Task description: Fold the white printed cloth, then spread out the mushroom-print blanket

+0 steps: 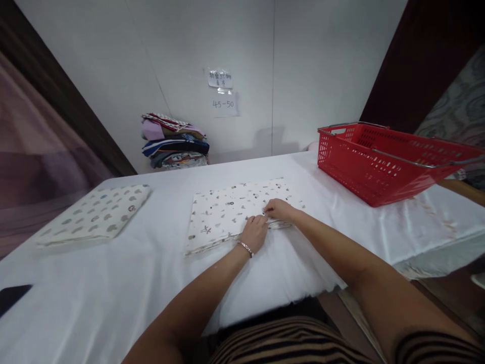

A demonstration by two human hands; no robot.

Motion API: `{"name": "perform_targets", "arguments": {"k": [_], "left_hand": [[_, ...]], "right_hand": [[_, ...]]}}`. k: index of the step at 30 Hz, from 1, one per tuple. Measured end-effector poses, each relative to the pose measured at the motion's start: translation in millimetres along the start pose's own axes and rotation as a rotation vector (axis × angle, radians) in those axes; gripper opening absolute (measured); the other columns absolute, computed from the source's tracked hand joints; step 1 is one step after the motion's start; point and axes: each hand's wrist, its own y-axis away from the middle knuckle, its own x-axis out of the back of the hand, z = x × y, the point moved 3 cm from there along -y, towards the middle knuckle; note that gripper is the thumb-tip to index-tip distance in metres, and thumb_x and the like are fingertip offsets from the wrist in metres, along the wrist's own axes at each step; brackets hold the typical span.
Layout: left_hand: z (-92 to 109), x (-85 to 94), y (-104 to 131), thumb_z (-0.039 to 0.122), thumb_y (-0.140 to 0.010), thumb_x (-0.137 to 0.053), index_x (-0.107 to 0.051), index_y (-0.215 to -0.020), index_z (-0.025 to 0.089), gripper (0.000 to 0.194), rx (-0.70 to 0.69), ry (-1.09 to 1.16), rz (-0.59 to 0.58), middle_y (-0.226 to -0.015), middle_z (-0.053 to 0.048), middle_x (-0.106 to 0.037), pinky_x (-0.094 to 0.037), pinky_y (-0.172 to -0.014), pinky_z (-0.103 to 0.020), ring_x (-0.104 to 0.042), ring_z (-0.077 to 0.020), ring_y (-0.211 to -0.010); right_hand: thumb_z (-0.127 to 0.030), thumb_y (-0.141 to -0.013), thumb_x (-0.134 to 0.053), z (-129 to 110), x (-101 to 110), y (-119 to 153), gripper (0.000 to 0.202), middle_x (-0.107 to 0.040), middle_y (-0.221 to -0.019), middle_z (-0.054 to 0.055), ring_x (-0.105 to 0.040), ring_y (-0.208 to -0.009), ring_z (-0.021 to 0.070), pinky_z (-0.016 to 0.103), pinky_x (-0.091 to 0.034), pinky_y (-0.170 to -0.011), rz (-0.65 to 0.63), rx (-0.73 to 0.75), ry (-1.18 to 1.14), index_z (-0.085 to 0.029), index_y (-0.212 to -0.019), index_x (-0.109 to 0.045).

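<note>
A white folded cloth (215,215) with small grey and brown animal prints lies flat on the white-covered table in front of me. At its near edge, my left hand (254,233), with a bracelet on the wrist, has its fingers bent over the layers and closed on them. Just to the right of it, my right hand (280,209) pinches the same cloth near that edge, fingertips curled together. The two hands almost touch. Part of the cloth's near edge is hidden behind them.
To the left lies another folded cloth (94,212) with grey spots. A red plastic basket (379,172) with metal handles stands at right. Stacked folded fabrics (176,146) sit beyond the table's back edge by the wall. A dark flat object (13,297) is at the left edge.
</note>
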Motion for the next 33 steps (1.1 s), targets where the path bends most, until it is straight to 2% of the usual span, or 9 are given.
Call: {"name": "perform_targets", "arguments": {"k": [7, 12, 15, 18, 21, 27, 30, 33], "left_hand": [[0, 0.3, -1, 0.012, -0.089, -0.035, -0.058, -0.084, 0.015, 0.024, -0.011, 0.015, -0.012, -0.097, -0.007, -0.056, -0.034, -0.083, -0.036, -0.047, -0.0197, -0.092], [-1, -0.7, -1, 0.009, -0.086, -0.038, -0.058, -0.083, 0.014, 0.020, -0.013, 0.035, -0.020, -0.094, -0.007, -0.057, -0.035, -0.083, -0.035, -0.048, -0.0188, -0.089], [-2, -2.0, -1, 0.007, -0.086, -0.038, -0.058, -0.082, 0.014, 0.022, -0.012, 0.051, -0.010, -0.093, -0.007, -0.057, -0.035, -0.083, -0.035, -0.050, -0.0180, -0.086], [-2, -3.2, 0, 0.006, -0.085, -0.037, -0.058, -0.082, 0.014, 0.022, -0.016, 0.057, -0.003, -0.091, -0.007, -0.057, -0.035, -0.083, -0.036, -0.050, -0.0176, -0.084], [-2, -3.9, 0, 0.006, -0.084, -0.038, -0.058, -0.082, 0.014, 0.021, -0.016, 0.063, -0.001, -0.090, -0.008, -0.057, -0.035, -0.083, -0.036, -0.050, -0.0178, -0.084], [-3, -4.7, 0, 0.007, -0.084, -0.040, -0.058, -0.083, 0.014, 0.019, -0.028, 0.063, 0.012, -0.090, -0.007, -0.057, -0.035, -0.084, -0.036, -0.051, -0.0175, -0.084], [-3, -4.3, 0, 0.007, -0.084, -0.039, -0.057, -0.082, 0.014, 0.020, -0.038, 0.054, 0.015, -0.089, -0.007, -0.057, -0.036, -0.083, -0.036, -0.051, -0.0175, -0.083], [-3, -4.1, 0, 0.007, -0.084, -0.040, -0.058, -0.083, 0.014, 0.019, -0.027, 0.077, 0.012, -0.091, -0.007, -0.057, -0.037, -0.082, -0.036, -0.051, -0.0180, -0.084]], "right_hand": [[-0.020, -0.072, -0.058, 3, -2, -7, 0.014, -0.067, -0.083, 0.001, -0.058, -0.079, 0.0136, 0.020, -0.041, -0.070, 0.005, -0.004, -0.052, -0.019, -0.079, -0.070], [-0.019, -0.074, -0.058, 15, 15, -8, 0.017, -0.068, -0.087, 0.001, -0.060, -0.079, 0.0138, 0.021, -0.043, -0.070, 0.050, -0.090, -0.095, -0.018, -0.086, -0.069], [-0.019, -0.076, -0.055, 29, 32, 1, 0.016, -0.068, -0.083, 0.001, -0.060, -0.077, 0.0138, 0.021, -0.043, -0.069, 0.080, -0.157, -0.046, -0.019, -0.083, -0.069], [-0.019, -0.073, -0.057, 43, 41, 17, 0.012, -0.067, -0.076, 0.001, -0.059, -0.072, 0.0144, 0.022, -0.042, -0.068, 0.050, -0.185, 0.038, -0.018, -0.075, -0.069], [-0.018, -0.071, -0.060, 51, 44, 30, 0.012, -0.066, -0.082, 0.003, -0.058, -0.077, 0.0155, 0.023, -0.042, -0.072, 0.049, -0.176, 0.062, -0.017, -0.078, -0.069], [-0.018, -0.074, -0.055, 59, 46, 41, 0.015, -0.065, -0.088, 0.004, -0.057, -0.085, 0.0158, 0.024, -0.041, -0.079, 0.139, -0.139, 0.041, -0.018, -0.080, -0.069], [-0.019, -0.073, -0.056, 70, 52, 48, 0.015, -0.066, -0.090, 0.003, -0.058, -0.087, 0.0155, 0.023, -0.042, -0.080, 0.169, -0.244, -0.005, -0.018, -0.081, -0.069], [-0.020, -0.078, -0.049, 80, 64, 58, 0.021, -0.067, -0.092, 0.003, -0.059, -0.084, 0.0151, 0.023, -0.043, -0.076, 0.238, -0.381, 0.011, -0.017, -0.087, -0.067]]}}
